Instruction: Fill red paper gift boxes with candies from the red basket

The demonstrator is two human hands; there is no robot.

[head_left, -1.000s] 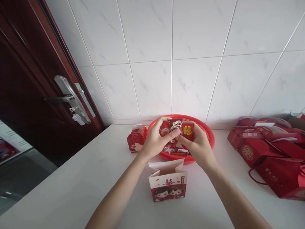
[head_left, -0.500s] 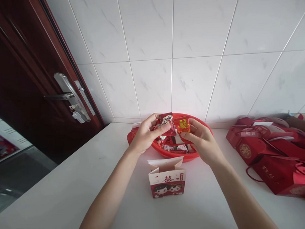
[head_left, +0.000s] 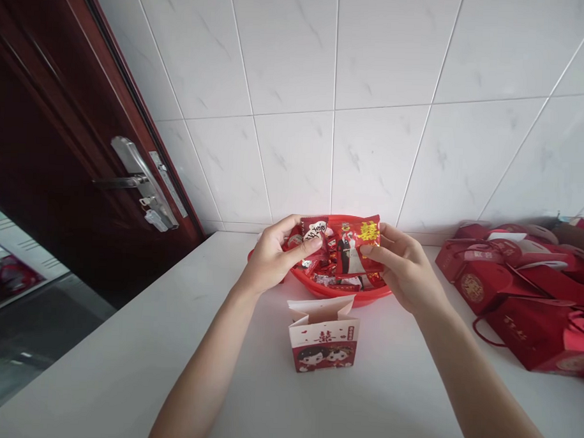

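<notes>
Candy packet (head_left: 355, 248) between right hand's (head_left: 408, 266) fingers, dark packet (head_left: 315, 238) in left (head_left: 276, 253).

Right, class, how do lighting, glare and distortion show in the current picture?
Head view: soft light, the door very dark; head view: small bright glints on the metal handle; head view: seams on the tiled wall splay, suggesting wide-angle distortion.

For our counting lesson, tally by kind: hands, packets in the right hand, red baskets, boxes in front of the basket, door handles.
Left hand and right hand: 2
Packet: 1
Red basket: 1
Box: 1
Door handle: 1
Total: 6
</notes>
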